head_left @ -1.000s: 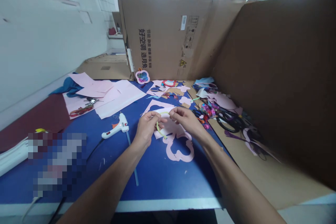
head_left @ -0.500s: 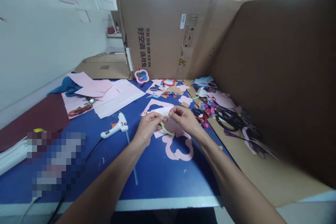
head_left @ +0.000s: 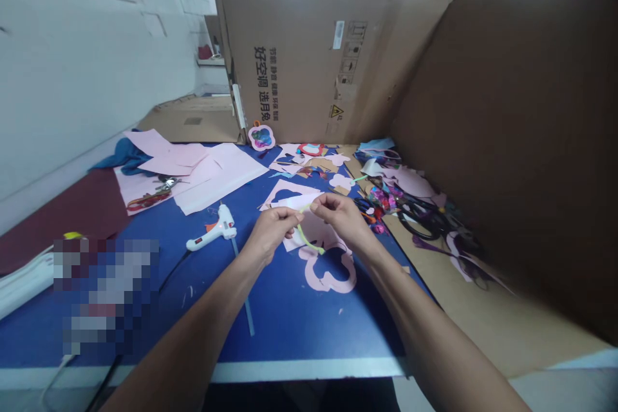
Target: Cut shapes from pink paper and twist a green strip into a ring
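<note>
Between my two hands is a thin, yellow-green, cord-like strip (head_left: 309,241), its lower part curving down in the air. My left hand (head_left: 274,230) pinches it with thumb and fingers. Close by on the right, my right hand (head_left: 338,214) pinches its upper end. Beneath the hands lie pink paper pieces (head_left: 316,228), partly hidden. A pink flower-shaped paper frame (head_left: 331,283) with a cut-out middle rests nearer to me on the blue table (head_left: 299,331).
Left of my hands lies a white glue gun (head_left: 215,232) with a cord. Pink sheets (head_left: 217,170) and pliers (head_left: 167,185) are at the back left. Scissors (head_left: 418,219) and scraps crowd the right. Cardboard walls (head_left: 304,64) stand behind and to the right.
The strip's loose lower end has swung slightly down and to the right. Both hands keep their pinch in nearly the same place. The view has shifted slightly.
</note>
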Tool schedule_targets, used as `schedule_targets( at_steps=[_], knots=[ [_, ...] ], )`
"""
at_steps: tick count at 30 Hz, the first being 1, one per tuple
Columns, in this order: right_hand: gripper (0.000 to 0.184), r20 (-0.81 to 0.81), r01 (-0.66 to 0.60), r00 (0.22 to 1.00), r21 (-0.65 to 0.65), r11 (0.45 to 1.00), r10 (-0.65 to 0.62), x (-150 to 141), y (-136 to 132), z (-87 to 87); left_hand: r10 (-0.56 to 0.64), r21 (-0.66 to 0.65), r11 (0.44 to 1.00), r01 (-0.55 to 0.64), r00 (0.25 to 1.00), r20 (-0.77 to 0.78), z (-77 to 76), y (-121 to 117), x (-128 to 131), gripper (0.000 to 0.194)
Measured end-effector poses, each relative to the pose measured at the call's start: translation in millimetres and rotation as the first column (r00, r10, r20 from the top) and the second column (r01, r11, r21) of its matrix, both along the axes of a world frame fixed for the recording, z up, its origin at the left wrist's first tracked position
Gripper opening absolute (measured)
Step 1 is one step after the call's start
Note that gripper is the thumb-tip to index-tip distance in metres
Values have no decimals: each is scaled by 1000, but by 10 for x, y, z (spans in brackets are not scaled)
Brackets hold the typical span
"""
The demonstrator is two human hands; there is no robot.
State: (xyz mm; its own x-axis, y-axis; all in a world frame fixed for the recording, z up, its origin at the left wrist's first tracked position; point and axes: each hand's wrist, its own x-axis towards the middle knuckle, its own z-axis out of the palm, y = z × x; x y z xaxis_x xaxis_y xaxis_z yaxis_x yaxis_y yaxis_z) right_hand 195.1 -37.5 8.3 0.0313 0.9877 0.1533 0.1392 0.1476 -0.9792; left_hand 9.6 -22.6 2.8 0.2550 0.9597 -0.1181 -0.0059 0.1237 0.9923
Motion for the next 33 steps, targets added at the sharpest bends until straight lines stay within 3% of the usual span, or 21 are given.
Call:
schedule_targets(
  at_steps=[6, 12, 24, 33],
  knots=[
    [35, -11, -86, 996, -85, 993, 86, 69, 0, 54, 26, -19, 999, -26, 1000, 2, -19, 40, -36, 24],
    [36, 14, -49, 999, -115, 992, 51, 185, 10, 139, 35, -23, 999, -34, 999, 16, -14, 63, -58, 25],
    [29, 50, -116, 991, -149, 982, 125, 82, -2, 72, 62, -18, 998, -60, 995, 80, -12, 48, -32, 28],
    [35, 95, -127, 986, -118, 985, 139, 79, 13, -31, 72, 19, 997, -73, 996, 49, 4, 22, -2, 22]
  ],
)
